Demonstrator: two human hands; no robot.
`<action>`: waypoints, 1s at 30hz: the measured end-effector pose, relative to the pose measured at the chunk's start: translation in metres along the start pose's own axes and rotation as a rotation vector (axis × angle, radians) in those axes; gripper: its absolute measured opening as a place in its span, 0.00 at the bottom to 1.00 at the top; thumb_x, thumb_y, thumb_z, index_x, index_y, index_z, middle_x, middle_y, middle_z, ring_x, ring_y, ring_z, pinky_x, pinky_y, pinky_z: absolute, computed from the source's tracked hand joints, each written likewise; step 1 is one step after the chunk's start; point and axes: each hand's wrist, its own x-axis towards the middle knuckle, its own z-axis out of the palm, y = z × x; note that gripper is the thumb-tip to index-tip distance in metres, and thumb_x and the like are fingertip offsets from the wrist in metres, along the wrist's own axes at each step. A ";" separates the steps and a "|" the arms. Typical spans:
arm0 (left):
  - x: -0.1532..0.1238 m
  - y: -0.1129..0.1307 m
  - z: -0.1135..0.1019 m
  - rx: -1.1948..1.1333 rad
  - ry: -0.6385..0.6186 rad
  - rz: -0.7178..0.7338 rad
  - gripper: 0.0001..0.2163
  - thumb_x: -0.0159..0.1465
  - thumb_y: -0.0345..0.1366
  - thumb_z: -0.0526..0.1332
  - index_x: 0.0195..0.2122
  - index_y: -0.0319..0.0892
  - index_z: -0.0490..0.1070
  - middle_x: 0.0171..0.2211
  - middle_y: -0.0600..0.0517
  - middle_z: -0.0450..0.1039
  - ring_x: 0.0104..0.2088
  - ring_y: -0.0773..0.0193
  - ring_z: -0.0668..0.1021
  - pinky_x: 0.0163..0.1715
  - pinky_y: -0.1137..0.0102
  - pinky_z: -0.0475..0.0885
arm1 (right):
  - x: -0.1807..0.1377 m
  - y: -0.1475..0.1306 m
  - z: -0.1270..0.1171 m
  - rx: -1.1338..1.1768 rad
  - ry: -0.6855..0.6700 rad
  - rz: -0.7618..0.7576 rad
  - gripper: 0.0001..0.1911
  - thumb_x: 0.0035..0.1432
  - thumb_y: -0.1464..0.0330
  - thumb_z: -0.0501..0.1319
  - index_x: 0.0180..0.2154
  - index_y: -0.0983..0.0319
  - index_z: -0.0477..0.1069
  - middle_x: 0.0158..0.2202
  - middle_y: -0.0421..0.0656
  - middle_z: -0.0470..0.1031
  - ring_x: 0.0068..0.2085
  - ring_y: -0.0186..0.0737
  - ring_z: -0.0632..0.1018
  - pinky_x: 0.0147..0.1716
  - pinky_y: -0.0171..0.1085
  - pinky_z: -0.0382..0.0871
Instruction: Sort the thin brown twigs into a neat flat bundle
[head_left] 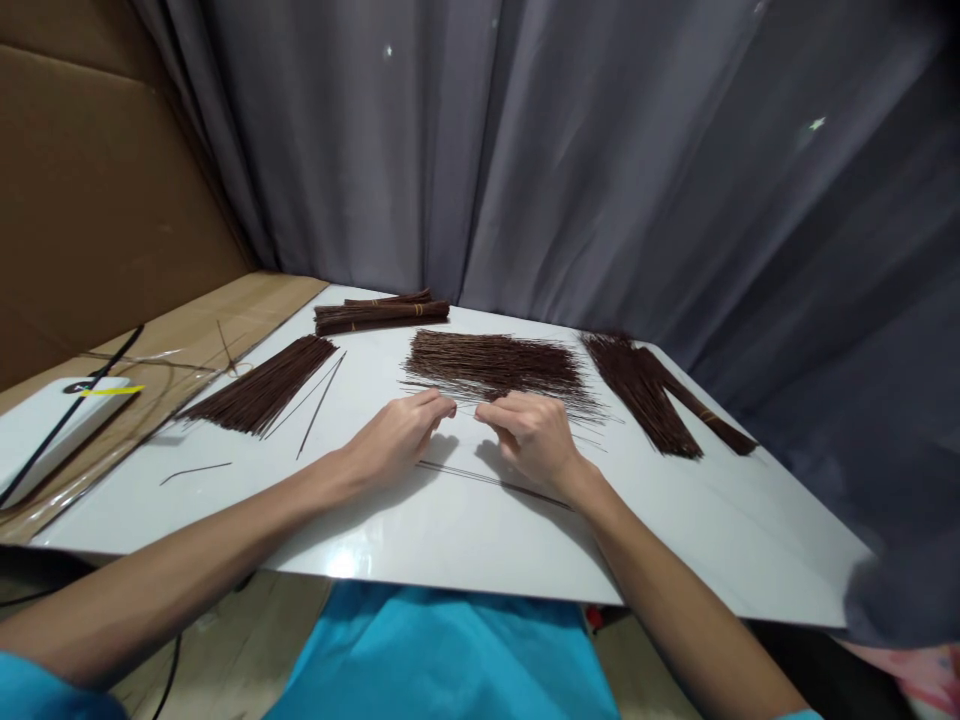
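My left hand (pixel 409 428) is closed in a pinch at the near edge of a loose pile of thin dark-brown sticks (pixel 495 365). A short gap away, my right hand (pixel 536 432) is pinched in the same way, its knuckles beside the pile's near side. Whatever lies between the fingertips is too fine to make out. Below both hands, a few thin brown sticks (pixel 480 477) lie on the white table (pixel 465 540), running partly under my right wrist.
A fanned bundle of brown sticks (pixel 270 385) lies to the left, with loose sticks beside it. Tied bundles (pixel 382 314) rest at the back. More bundles (pixel 645 395) are at right. A white box (pixel 56 425) with a black cable stands at far left. A grey curtain (pixel 480 150) hangs behind.
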 end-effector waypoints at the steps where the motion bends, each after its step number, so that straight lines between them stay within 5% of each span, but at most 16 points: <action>1: 0.000 0.002 0.000 0.002 -0.001 -0.005 0.17 0.68 0.19 0.53 0.51 0.39 0.75 0.40 0.46 0.74 0.38 0.58 0.76 0.39 0.64 0.70 | 0.000 0.001 -0.001 0.015 -0.004 0.001 0.16 0.62 0.80 0.61 0.41 0.57 0.83 0.29 0.39 0.80 0.32 0.41 0.73 0.33 0.39 0.54; 7: 0.002 0.006 -0.001 -0.045 -0.001 -0.004 0.14 0.74 0.24 0.51 0.47 0.39 0.77 0.37 0.47 0.74 0.36 0.59 0.75 0.38 0.65 0.70 | -0.001 0.003 -0.004 0.045 -0.025 0.012 0.14 0.64 0.78 0.62 0.43 0.57 0.83 0.34 0.41 0.83 0.35 0.41 0.76 0.31 0.39 0.53; 13: 0.004 0.001 -0.001 -0.104 -0.035 -0.063 0.14 0.75 0.26 0.51 0.45 0.41 0.77 0.36 0.47 0.76 0.36 0.58 0.76 0.39 0.64 0.70 | 0.000 -0.003 -0.006 0.031 -0.022 0.044 0.12 0.76 0.65 0.61 0.41 0.59 0.81 0.33 0.43 0.80 0.35 0.41 0.75 0.35 0.39 0.57; 20: 0.005 0.003 0.000 -0.088 -0.029 -0.077 0.13 0.77 0.31 0.52 0.45 0.42 0.77 0.36 0.49 0.75 0.37 0.58 0.77 0.39 0.65 0.69 | 0.010 -0.017 -0.011 0.036 0.093 -0.008 0.21 0.75 0.58 0.62 0.62 0.63 0.72 0.61 0.56 0.76 0.60 0.55 0.74 0.58 0.48 0.64; 22: 0.005 0.005 0.001 -0.071 -0.048 -0.050 0.13 0.78 0.32 0.52 0.44 0.42 0.78 0.37 0.48 0.76 0.37 0.59 0.77 0.38 0.65 0.69 | 0.012 -0.018 -0.004 0.017 0.026 -0.077 0.17 0.77 0.62 0.59 0.60 0.62 0.73 0.58 0.54 0.78 0.59 0.54 0.75 0.59 0.49 0.62; 26: 0.004 0.007 0.002 -0.019 -0.094 -0.046 0.13 0.77 0.31 0.54 0.46 0.44 0.80 0.37 0.49 0.78 0.35 0.59 0.77 0.36 0.67 0.67 | 0.009 -0.016 0.009 -0.016 -0.087 -0.096 0.13 0.79 0.67 0.55 0.46 0.62 0.78 0.37 0.46 0.82 0.38 0.43 0.76 0.49 0.43 0.61; 30: 0.003 0.007 0.002 0.006 -0.097 -0.047 0.14 0.76 0.29 0.54 0.48 0.45 0.81 0.37 0.50 0.78 0.35 0.60 0.78 0.36 0.68 0.67 | 0.006 -0.017 0.010 0.061 -0.109 -0.024 0.15 0.80 0.64 0.55 0.45 0.62 0.79 0.37 0.45 0.81 0.37 0.40 0.75 0.43 0.40 0.57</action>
